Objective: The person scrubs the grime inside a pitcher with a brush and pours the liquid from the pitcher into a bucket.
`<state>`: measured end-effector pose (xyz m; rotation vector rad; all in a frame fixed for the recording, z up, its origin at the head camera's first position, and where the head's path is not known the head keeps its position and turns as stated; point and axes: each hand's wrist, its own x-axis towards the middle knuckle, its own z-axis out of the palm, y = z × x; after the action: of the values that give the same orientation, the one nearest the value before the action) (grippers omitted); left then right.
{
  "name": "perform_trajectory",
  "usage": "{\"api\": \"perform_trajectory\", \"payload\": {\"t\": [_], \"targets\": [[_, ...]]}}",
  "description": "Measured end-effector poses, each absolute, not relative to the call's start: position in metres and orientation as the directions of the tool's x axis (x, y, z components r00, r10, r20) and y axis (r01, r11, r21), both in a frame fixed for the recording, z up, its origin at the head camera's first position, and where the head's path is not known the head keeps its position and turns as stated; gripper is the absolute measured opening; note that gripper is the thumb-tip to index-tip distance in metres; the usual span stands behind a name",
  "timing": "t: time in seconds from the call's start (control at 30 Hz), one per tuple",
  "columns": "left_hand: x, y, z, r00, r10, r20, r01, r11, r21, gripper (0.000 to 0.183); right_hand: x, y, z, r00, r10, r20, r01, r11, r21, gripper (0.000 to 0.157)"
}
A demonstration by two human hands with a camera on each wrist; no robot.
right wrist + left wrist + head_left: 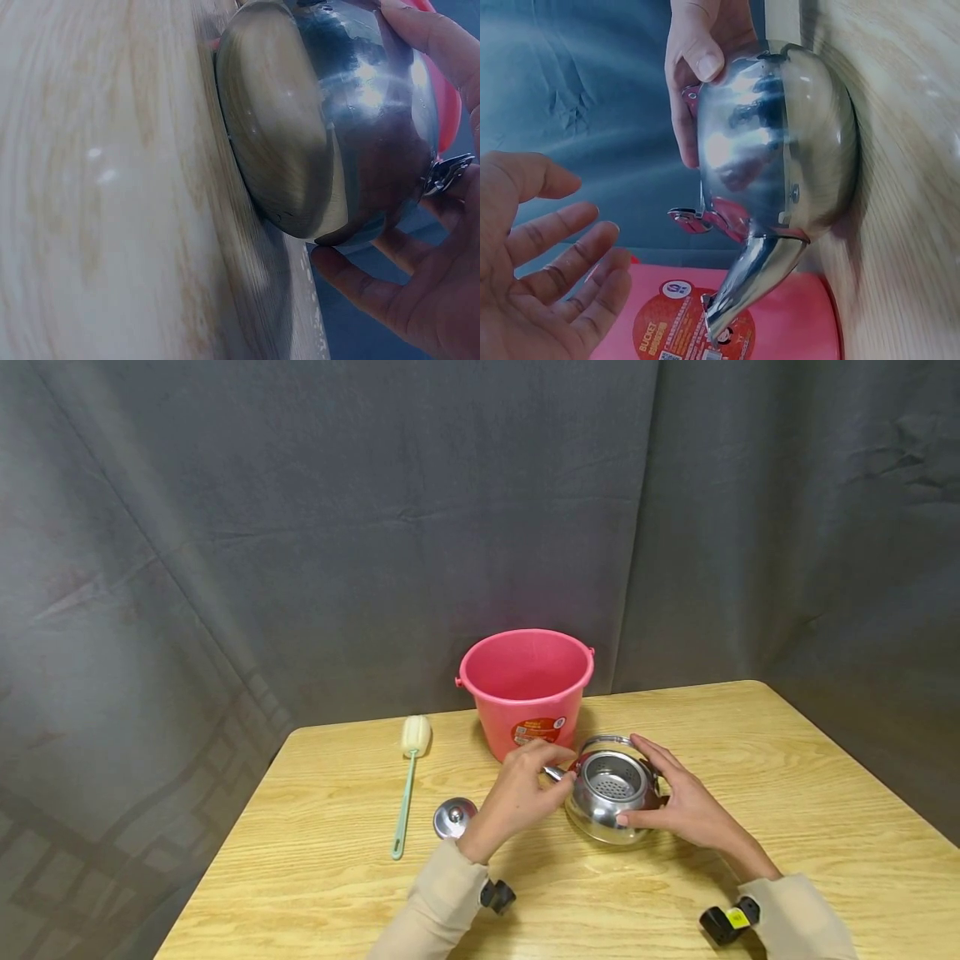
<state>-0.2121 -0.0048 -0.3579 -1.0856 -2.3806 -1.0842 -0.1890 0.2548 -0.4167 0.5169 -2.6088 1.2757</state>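
Note:
A shiny steel teapot [594, 814] stands uncovered on the table, a perforated strainer [615, 785] inside its mouth. Its spout [754, 277] points toward the bucket. My right hand [686, 802] holds the pot from the right, thumb on the near side and fingers spread round the far side. Beside the spout is my left hand [521, 793]; in the left wrist view its fingers are loosely bent, with a gap between them and the pot. The round steel lid [454, 816] lies on the table left of my left forearm, knob up.
A pink bucket [491, 718] stands just behind the teapot. Farther left lies a sponge brush [407, 802] with a pale green handle. The wooden table [300, 877] ends at a grey curtain [375, 568] at the back.

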Motion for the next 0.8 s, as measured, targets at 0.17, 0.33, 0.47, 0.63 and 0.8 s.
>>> {"api": "perform_trajectory", "payload": {"t": [0.17,0.33,0.47,0.63,0.8], "targets": [[-0.213,-0.001,-0.359,-0.648,0.528,0.549,0.761,0.419,0.496,0.022,-0.189,0.255,-0.417,-0.921,-0.227,0.317,-0.390,0.569,-0.725,0.110],[-0.213,0.003,-0.359,-0.635,0.538,0.554,0.771,0.404,0.492,0.023,-0.188,0.255,-0.416,-0.926,-0.223,0.304,-0.377,0.571,-0.730,0.110],[-0.212,0.006,-0.359,-0.630,0.545,0.553,0.775,0.388,0.499,0.023,-0.188,0.255,-0.416,-0.925,-0.226,0.306,-0.380,0.569,-0.729,0.110],[-0.211,0.010,-0.360,-0.632,0.553,0.544,0.773,0.391,0.500,0.023,-0.189,0.255,-0.416,-0.922,-0.227,0.314,-0.387,0.569,-0.725,0.110],[-0.210,0.014,-0.361,-0.617,0.567,0.546,0.784,0.380,0.491,0.024,-0.189,0.255,-0.416,-0.922,-0.231,0.309,-0.386,0.564,-0.730,0.109]]}}
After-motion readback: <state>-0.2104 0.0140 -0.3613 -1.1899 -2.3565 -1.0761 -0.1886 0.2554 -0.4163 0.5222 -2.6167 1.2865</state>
